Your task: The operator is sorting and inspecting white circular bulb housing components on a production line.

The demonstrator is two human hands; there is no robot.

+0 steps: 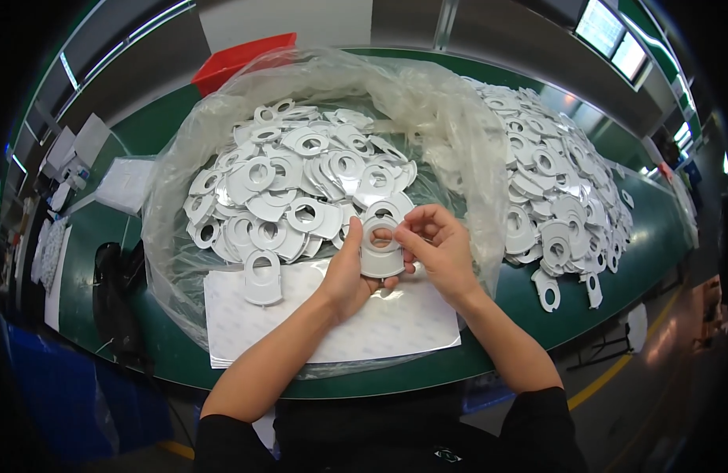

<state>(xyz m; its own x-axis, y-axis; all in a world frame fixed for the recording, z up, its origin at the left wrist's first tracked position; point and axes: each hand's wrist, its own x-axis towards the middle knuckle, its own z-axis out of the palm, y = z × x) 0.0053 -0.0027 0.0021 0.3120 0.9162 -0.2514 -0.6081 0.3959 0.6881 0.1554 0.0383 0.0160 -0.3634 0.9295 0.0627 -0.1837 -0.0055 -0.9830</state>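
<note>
White plastic forms the ring-shaped part [382,251] that is held above the sheet of white paper [246,315], in front of the clear plastic bag [175,236]. Its round hole is turned up toward the camera; its long axis cannot be told, since the hands cover its ends. It is pinched from the left by the left hand [350,272] and from the upper right by the right hand [439,244]. A pile of like parts [553,181] is spread over the green table [640,229].
</note>
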